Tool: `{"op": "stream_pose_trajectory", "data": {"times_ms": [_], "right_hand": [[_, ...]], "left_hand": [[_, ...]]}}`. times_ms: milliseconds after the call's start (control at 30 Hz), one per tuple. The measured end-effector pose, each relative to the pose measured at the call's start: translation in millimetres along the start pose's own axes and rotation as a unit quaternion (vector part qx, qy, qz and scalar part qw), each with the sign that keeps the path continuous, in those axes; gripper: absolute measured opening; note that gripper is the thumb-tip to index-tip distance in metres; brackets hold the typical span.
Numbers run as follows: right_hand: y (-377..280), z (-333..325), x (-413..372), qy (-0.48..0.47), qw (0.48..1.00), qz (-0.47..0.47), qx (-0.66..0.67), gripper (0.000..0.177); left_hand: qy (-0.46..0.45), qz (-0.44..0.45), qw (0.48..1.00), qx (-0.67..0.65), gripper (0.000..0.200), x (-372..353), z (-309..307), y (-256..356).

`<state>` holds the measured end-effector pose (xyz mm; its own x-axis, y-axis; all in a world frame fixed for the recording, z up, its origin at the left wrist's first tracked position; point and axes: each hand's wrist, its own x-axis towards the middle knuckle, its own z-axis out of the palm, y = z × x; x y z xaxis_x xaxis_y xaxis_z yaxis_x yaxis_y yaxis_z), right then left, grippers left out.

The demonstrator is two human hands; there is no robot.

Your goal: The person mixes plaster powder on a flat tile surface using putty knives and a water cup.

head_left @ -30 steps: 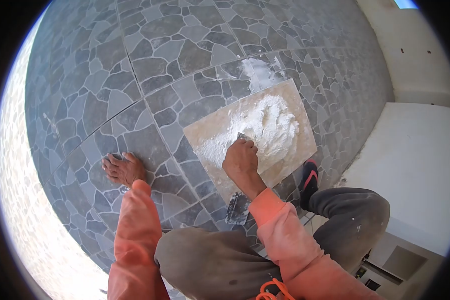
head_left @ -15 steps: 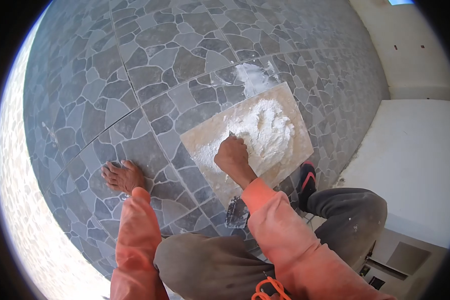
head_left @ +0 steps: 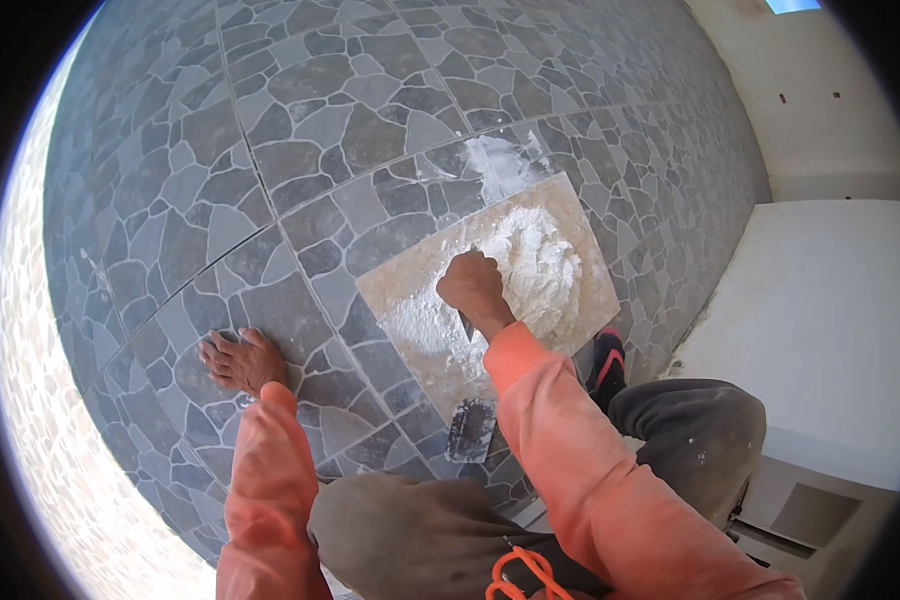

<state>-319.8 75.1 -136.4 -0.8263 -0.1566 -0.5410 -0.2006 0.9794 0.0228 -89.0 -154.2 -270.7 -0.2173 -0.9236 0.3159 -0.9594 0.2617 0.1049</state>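
Note:
My right hand (head_left: 472, 288) is closed in a fist above a square beige tile (head_left: 595, 290). It grips a thin-bladed tool (head_left: 466, 326), whose grey blade shows below the fist while the rest is hidden. Beside the fist, a mound of white powder (head_left: 540, 265) is heaped on the tile, and a thinner layer spreads left of it. My left hand (head_left: 242, 361) lies flat on the stone-patterned floor (head_left: 340, 250), fingers spread, holding nothing. Near the tile's lower corner rests a dark rectangular flat piece (head_left: 471, 430) smeared with white.
A white smear (head_left: 505, 165) marks the floor just beyond the tile. My knee (head_left: 410, 530) is in front, and my shoe (head_left: 607, 365) stands by the tile's right corner. A pale wall (head_left: 820, 320) rises at right. Bright light falls along the left edge.
My right hand has moved slightly up and turned, so the blade now shows on its near side. My left hand remains on the floor.

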Motion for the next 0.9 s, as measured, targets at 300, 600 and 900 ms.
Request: {"op": "stream_pose_trajectory", "data": {"times_ms": [300,600,900], "right_hand": [[5.0,-2.6,30.9,0.018,1.0,0.007,-0.008,0.033],[7.4,-38.6,33.9,-0.049,0.996,-0.009,0.069,0.027],[32.8,-94.6,-9.5,-0.141,0.99,0.028,0.002,0.022]], "left_hand": [[0.014,0.011,1.0,-0.016,0.058,-0.4,4.0,-0.1],[0.006,0.011,1.0,-0.016,0.058,-0.2,3.5,-0.6],[-0.023,-0.007,1.0,-0.013,0.059,1.2,-4.2,2.7]]}}
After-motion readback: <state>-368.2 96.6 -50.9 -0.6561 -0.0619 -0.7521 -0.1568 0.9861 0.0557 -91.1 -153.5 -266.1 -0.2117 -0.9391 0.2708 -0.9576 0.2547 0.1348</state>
